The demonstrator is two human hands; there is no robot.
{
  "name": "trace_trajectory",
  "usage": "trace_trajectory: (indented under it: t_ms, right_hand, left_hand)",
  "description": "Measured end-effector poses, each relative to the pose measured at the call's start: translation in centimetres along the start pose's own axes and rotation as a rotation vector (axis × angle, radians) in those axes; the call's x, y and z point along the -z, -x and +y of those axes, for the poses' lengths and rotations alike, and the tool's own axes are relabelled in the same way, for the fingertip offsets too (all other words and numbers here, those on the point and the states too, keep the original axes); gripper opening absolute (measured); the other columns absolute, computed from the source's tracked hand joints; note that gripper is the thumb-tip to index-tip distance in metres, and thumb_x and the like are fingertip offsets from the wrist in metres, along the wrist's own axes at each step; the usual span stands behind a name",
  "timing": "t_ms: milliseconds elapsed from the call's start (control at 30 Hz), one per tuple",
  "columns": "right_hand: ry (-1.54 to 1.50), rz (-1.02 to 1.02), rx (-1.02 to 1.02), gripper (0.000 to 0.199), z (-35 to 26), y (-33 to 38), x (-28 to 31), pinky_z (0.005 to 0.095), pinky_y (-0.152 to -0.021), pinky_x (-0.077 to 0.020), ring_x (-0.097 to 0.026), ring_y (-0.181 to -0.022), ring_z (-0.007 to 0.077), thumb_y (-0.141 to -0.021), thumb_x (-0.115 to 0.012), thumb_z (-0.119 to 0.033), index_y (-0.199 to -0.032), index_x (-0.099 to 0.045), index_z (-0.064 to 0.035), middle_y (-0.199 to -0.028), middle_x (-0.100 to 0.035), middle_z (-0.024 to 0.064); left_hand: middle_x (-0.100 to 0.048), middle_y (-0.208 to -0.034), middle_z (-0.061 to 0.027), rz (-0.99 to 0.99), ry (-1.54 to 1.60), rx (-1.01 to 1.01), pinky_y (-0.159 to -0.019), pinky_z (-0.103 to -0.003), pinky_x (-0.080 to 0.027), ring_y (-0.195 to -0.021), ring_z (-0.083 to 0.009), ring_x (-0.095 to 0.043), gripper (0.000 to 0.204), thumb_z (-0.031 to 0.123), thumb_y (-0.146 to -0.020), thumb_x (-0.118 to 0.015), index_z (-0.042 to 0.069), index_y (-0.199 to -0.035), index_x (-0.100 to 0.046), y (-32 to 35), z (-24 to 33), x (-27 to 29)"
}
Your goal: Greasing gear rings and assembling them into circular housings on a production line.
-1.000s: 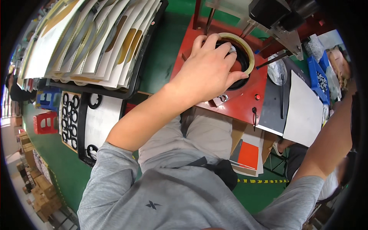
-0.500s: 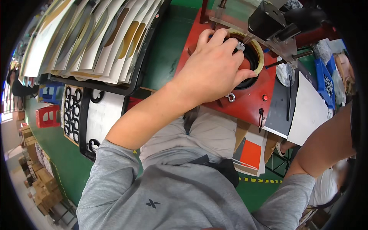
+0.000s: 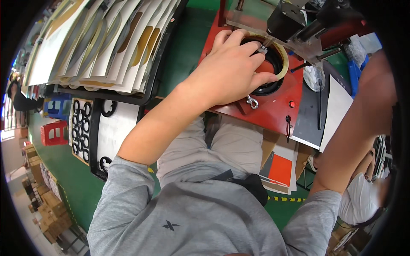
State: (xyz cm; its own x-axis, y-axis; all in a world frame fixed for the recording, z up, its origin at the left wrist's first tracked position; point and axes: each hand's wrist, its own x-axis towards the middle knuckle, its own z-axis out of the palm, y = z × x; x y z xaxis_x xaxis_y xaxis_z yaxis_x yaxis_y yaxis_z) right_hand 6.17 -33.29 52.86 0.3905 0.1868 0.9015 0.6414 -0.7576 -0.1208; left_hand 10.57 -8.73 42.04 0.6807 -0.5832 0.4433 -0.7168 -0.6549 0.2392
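Rests the left hand [image 3: 232, 66] with grip spread over the pale toothed ring [image 3: 284, 62], with thumb [image 3: 265, 77] on its near right rim, probably to steady it around the small white gear [image 3: 262, 50] on the red fixture [image 3: 275, 102]. Leaves bare room toward the near right edge, but little on the far side by the black motor block [image 3: 285, 20]; cannot tell the grip beyond the blurred right forearm [image 3: 348, 141].

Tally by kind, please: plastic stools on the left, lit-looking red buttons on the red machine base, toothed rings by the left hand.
Plastic stools: 2, the red stool and the blue stool
Red button: 1
Toothed ring: 1, partly hidden
Total: 4
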Motion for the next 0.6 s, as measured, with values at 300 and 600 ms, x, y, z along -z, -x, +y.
trace_trajectory:
  t_ms: [300,600]
  right_hand:
    - [0.065,-0.331,-0.421,0.028,-3.0,8.6,0.2,0.0411,-0.100,-0.0502,-0.065,-0.114,0.0321,-0.103,-0.059,-0.011,-0.125,-0.063,0.0052,-0.121,-0.067,0.0185]
    - [0.385,-0.941,-0.332,0.047,-4.1,13.2,0.8,0.0539,-0.120,-0.0238,-0.034,-0.149,0.0372,-0.098,-0.064,-0.023,-0.140,-0.061,-0.0029,-0.154,-0.050,0.0106]
  left_hand:
    - [-0.065,-0.125,-0.0168,0.372,0.281,0.314,-0.104,-0.043,-0.045,-0.118,-0.0361,-0.059,0.030,0.017,-0.094,-0.071,0.000,-0.118,-0.068,7.3,-2.5,0.8]
    - [-0.063,-0.133,-0.0211,0.303,0.559,0.565,-0.111,-0.042,-0.042,-0.127,-0.0361,-0.057,0.041,0.023,-0.104,-0.060,-0.005,-0.135,-0.058,10.4,-3.1,-2.5]
